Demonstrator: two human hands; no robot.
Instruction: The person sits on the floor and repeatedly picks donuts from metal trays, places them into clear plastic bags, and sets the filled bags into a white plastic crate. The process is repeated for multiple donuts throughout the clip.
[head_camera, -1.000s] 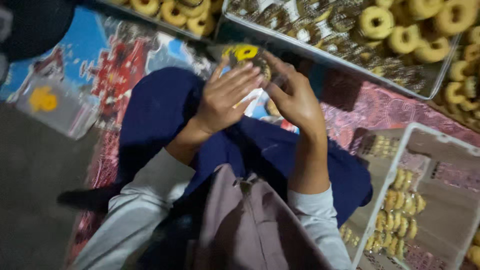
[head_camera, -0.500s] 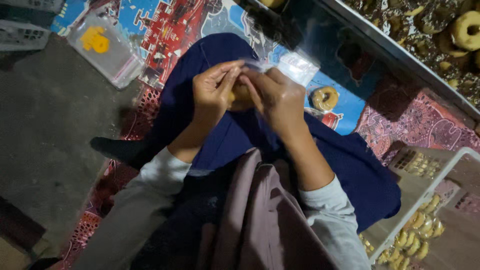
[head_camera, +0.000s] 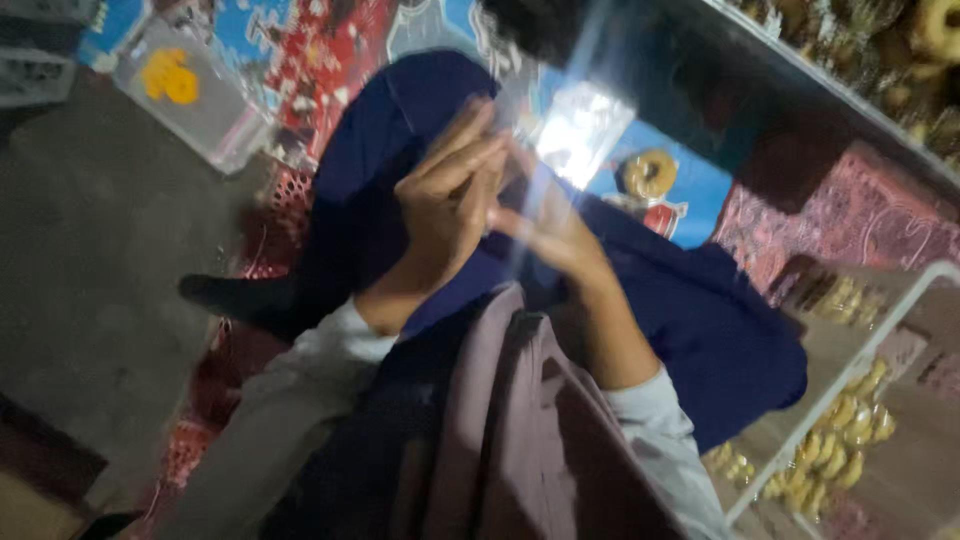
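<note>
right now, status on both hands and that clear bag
Left hand and right hand both up over the lap, pinching the clear plastic bag. Bag blurred, contents unclear. One ring pastry lies on the mat beyond.

A home snack-packing spot on the floor: patterned mat (head_camera: 300, 60) beyond the hands, white crate of packed rings (head_camera: 850, 430) right of them.

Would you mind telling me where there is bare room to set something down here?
The grey floor left of the patterned mat is bare. The white crate and the tray are crowded with pastries.
</note>
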